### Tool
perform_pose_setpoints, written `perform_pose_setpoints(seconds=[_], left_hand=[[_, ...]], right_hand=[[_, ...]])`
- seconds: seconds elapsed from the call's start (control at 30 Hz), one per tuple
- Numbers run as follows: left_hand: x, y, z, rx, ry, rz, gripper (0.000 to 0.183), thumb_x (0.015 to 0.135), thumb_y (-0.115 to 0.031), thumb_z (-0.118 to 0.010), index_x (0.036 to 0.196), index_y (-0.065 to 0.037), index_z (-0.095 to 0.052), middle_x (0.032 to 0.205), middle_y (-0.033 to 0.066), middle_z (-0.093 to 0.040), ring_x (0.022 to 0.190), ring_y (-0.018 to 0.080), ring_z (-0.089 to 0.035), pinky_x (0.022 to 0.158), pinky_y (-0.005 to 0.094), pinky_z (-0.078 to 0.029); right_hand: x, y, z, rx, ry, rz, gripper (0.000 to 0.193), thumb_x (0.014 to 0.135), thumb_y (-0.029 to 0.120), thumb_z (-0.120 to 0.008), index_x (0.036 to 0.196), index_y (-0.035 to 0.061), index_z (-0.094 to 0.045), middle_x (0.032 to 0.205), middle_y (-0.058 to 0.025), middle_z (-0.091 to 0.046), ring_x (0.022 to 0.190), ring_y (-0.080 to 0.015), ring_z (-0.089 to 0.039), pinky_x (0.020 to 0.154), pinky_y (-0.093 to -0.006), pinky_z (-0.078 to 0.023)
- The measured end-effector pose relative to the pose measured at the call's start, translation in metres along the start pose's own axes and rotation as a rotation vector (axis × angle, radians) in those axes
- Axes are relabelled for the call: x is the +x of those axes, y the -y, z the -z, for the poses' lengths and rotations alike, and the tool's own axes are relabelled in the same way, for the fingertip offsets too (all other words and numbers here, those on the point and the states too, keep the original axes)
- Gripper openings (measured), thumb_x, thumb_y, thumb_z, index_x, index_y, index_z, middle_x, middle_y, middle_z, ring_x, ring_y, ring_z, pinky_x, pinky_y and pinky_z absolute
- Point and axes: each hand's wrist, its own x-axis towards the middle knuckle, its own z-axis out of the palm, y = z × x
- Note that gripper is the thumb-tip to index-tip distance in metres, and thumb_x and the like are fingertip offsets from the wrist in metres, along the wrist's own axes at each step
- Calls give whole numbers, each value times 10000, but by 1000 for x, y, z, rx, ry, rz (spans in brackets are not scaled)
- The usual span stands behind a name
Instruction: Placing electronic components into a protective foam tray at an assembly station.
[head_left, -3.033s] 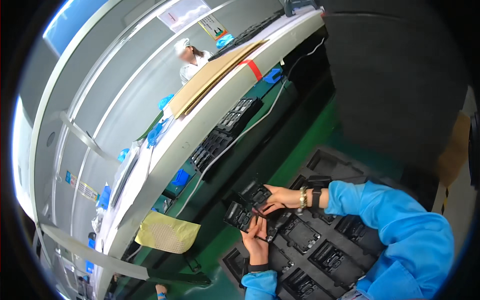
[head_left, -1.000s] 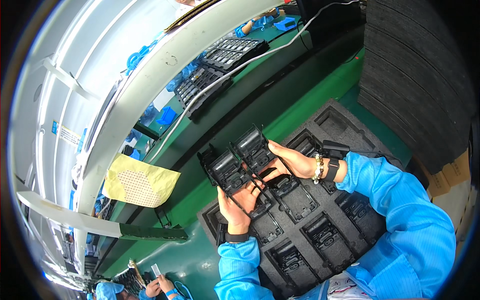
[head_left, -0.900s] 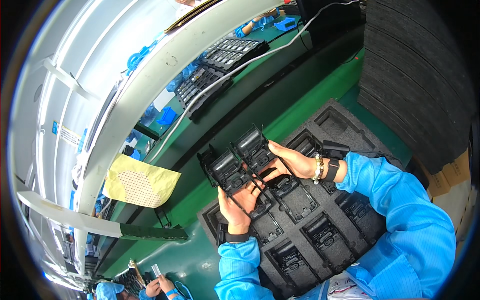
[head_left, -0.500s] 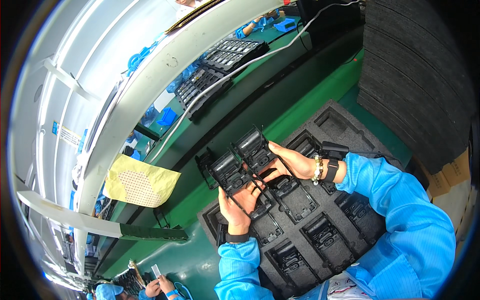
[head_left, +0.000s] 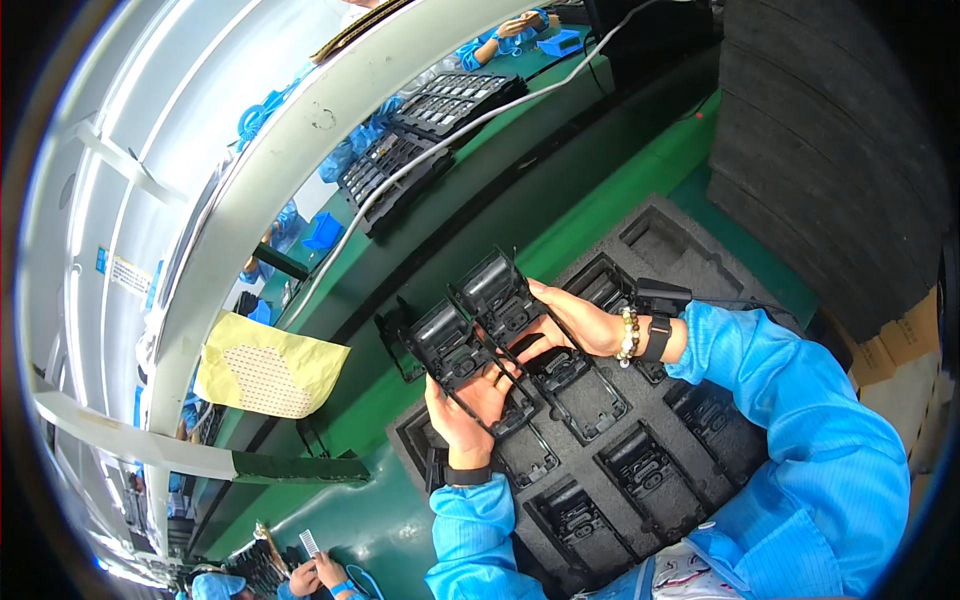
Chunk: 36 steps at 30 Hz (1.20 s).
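Observation:
Above a dark grey foam tray [head_left: 692,268], I hold black plastic frame-like housings in both hands. My left hand [head_left: 465,418] is closed around the lower part of the left housing [head_left: 446,342], fingers curled under it. The right housing [head_left: 498,292] sits against it, gripped by my right hand [head_left: 585,322], with the thumb along its upper side. Thin open frames extend from both housings toward me. Another black frame edge [head_left: 394,340] shows behind the left one; I cannot tell whether it is separate. Several similar black housings [head_left: 648,470] lie in the tray's recesses.
Stacked dark foam trays [head_left: 820,170] rise at the right, beside cardboard boxes [head_left: 900,335]. A yellow sheet [head_left: 270,365] hangs at the left by a pale curved beam [head_left: 325,115]. Co-workers' hands [head_left: 515,27] show across the bench and at lower left, near a white cable [head_left: 440,145].
The whole view has shifted slightly, moving the scene a little left. Both hands keep their grip on the housings. Across the bench, a co-worker's hands have come further into view.

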Motion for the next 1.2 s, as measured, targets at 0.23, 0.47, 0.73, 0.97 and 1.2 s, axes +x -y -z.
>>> perform_pose_setpoints(seconds=[0.23,0.47,0.73,0.97,1.2], left_hand=[[-1,0,-1,35,-94,-29,721,920,-638,-396,1300,-38,-521,1155,131,-599,966,321,-562,854,453,-459],[1,2,4,86,-7,-31,732,916,-637,-396,1340,-50,-503,1230,119,-577,974,322,-561,864,462,-460],[0,10,-10,163,23,-130,804,891,-587,-442,1476,-44,-352,1547,191,-320,1080,384,-591,926,510,-464],[-23,22,1,236,-74,-69,680,928,-547,-444,1420,-79,-441,1405,148,-501,1283,350,-484,1062,564,-379],[-28,30,17,-22,34,-42,574,1011,-443,-398,1378,-5,-464,1352,156,-540,1246,303,-514,1094,454,-355]], right_hand=[[-3,3,-8,-10,-2,24,584,1053,421,-326,1550,175,-144,1504,-101,-379,1206,-315,-567,969,-469,-522],[-4,4,-7,-85,-60,65,593,1053,425,-349,1537,121,-193,1480,-112,-400,1209,-267,-565,951,-431,-537],[-7,23,-21,-579,-511,467,403,1052,239,-437,1439,129,-442,945,9,-595,757,-66,-555,670,-188,-440],[-20,20,-58,-1438,-294,768,341,829,-11,-657,1065,211,-764,1267,-131,-466,1108,-307,-517,977,-365,-432],[-18,-8,-56,-1418,-388,908,212,710,177,-823,913,224,-790,1240,-84,-551,883,-196,-512,675,-290,-430]])
